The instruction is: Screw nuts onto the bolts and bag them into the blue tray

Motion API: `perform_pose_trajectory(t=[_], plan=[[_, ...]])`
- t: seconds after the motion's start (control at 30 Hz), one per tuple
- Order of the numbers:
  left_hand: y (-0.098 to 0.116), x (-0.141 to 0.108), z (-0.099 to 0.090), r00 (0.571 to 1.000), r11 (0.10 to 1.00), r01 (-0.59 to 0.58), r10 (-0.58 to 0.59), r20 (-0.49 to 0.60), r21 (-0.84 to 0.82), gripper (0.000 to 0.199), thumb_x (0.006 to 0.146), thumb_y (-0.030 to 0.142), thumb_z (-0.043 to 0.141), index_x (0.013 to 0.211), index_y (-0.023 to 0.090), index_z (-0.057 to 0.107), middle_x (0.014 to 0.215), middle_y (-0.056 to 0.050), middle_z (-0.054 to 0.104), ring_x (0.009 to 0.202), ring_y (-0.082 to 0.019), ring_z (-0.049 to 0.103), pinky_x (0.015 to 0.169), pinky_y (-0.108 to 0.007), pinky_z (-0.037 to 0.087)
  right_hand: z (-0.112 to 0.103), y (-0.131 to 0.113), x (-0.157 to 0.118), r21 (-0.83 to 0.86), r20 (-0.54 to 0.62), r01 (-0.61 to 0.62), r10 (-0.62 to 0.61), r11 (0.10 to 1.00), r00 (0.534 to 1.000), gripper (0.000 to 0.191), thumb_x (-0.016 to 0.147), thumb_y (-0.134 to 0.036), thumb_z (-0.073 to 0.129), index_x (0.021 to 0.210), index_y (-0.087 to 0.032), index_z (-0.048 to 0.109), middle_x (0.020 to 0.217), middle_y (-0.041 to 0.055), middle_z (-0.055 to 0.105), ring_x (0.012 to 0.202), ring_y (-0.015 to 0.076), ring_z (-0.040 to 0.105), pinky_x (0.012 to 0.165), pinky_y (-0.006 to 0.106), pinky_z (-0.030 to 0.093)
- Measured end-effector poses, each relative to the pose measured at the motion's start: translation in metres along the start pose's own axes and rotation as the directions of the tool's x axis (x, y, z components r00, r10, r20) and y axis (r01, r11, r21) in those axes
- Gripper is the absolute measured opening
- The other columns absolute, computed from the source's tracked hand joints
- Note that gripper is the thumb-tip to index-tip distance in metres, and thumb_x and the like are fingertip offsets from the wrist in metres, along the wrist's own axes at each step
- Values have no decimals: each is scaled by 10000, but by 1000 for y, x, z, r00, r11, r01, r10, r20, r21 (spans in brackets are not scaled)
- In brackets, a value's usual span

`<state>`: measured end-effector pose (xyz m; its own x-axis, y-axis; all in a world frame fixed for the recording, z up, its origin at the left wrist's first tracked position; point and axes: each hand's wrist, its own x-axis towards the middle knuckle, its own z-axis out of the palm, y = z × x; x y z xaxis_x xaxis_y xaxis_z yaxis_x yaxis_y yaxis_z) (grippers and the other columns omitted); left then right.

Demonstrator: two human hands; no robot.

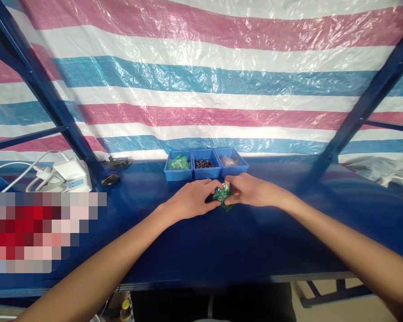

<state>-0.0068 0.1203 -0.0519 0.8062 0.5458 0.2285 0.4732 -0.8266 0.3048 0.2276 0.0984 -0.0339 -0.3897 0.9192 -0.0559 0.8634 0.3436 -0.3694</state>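
Note:
A small, shiny green plastic packet is held just above or on the blue table, in front of the bins; I cannot tell if it touches the surface. My left hand grips its left side with thumb and fingers curled. From the other side my right hand pinches the packet's right edge. What is inside the packet cannot be made out. Beyond my hands stand three joined blue bins: the left bin has green packets, the middle bin small black parts, the right bin clear plastic bags.
A white power strip with plugs and cables sits at the left. A black mouse-like object and a coiled dark cable lie near it. Blue metal posts frame the table, with striped plastic sheeting behind.

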Motion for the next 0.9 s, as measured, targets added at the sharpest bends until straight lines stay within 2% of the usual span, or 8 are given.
perform_pose_trajectory(t=[0.1,0.17,0.27,0.37,0.47,0.67,0.8,0.9], plan=[[-2,0,-2,1000,998,16,-15,-7,64,225,962,205,518,1181,255,532,999,-13,641,781,-175,620,679,-303,416,5,-1,5,138,-76,-5,15,990,997,318,793,-375,766,791,-214,492,721,-2,593,598,158,571,513,298,359],[-4,-1,-3,1000,995,30,-30,-1,97,230,950,157,476,1152,252,529,1023,-17,630,723,-156,605,653,-299,407,6,-4,8,316,-58,-11,31,949,998,269,807,-325,742,829,-210,499,726,0,603,633,172,623,515,289,403],[-5,-1,-5,998,992,52,-50,-22,116,252,934,152,495,1168,246,507,1119,-38,607,824,-184,647,661,-294,429,9,-9,9,577,-18,-45,67,816,998,230,842,-307,715,906,-198,523,769,25,647,717,203,696,544,287,494],[-4,-1,-7,995,984,88,-79,-64,152,339,920,179,551,1241,242,462,1226,-61,575,923,-220,662,671,-302,455,14,-14,10,697,-50,-14,68,717,996,161,913,-304,661,924,-177,563,829,43,667,779,187,714,603,270,533],[-5,-2,-8,993,967,112,-98,-72,230,340,948,229,534,1276,239,447,1237,-74,563,892,-228,660,592,-298,418,19,-16,11,689,-51,-16,70,725,996,190,986,-343,580,929,-163,606,868,62,694,802,168,714,580,233,501],[-13,-2,-4,998,967,53,-46,-37,250,266,993,200,433,1250,230,493,1186,-65,578,871,-211,655,568,-291,378,20,-16,12,521,-68,-17,61,853,996,395,1004,-503,532,851,-152,627,841,83,734,690,150,680,544,249,466],[-19,0,-2,989,984,98,-80,-124,146,211,1060,297,368,1071,201,556,1011,-50,638,887,-219,654,653,-309,417,20,-17,11,530,-168,-26,136,847,976,496,935,-615,594,1115,-154,625,889,77,736,672,170,685,565,285,485],[-21,3,0,981,993,117,-117,-156,-9,316,1075,378,373,880,194,541,851,-25,653,785,-196,647,656,-307,419,19,-16,11,440,-293,31,111,897,950,470,884,-513,694,1192,-166,616,892,54,728,702,179,676,645,314,500]])
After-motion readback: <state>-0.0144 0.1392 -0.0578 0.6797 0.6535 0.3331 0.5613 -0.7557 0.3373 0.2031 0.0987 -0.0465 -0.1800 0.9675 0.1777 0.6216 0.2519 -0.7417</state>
